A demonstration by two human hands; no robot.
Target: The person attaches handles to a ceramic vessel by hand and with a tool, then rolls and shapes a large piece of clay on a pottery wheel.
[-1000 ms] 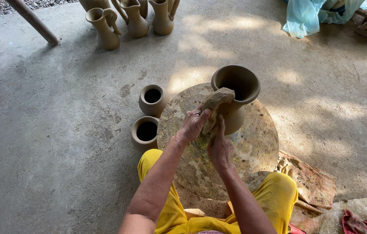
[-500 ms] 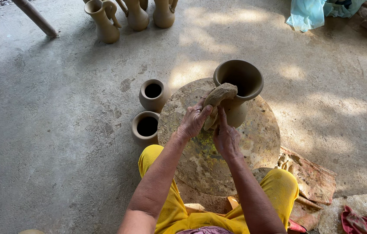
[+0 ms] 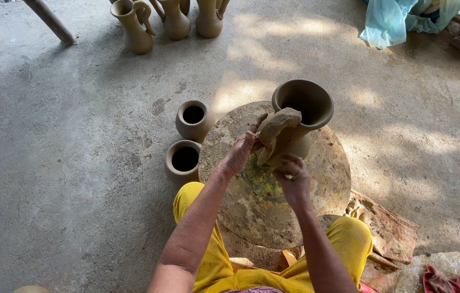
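A wide-mouthed clay vase [image 3: 303, 103] stands on a round stone wheel [image 3: 327, 179] in front of me. Against its near side I hold a curved strip of wet clay [image 3: 274, 130] like a handle. My left hand [image 3: 240, 153] grips the strip from the left, fingers on its upper part. My right hand [image 3: 293, 176] pinches the lower end of the strip just below the vase's belly. My legs in yellow cloth [image 3: 213, 255] frame the wheel.
Two small clay pots [image 3: 193, 119] [image 3: 184, 160] sit on the concrete floor left of the wheel. Several handled clay jugs [image 3: 135, 24] stand at the far top. A wooden pole [image 3: 51, 20] leans top left; blue cloth [image 3: 398, 19] top right; red cloth [image 3: 452, 282] bottom right.
Both hands stay on the clay strip; it sits slightly higher against the vase's rim than before. The view has shifted a little.
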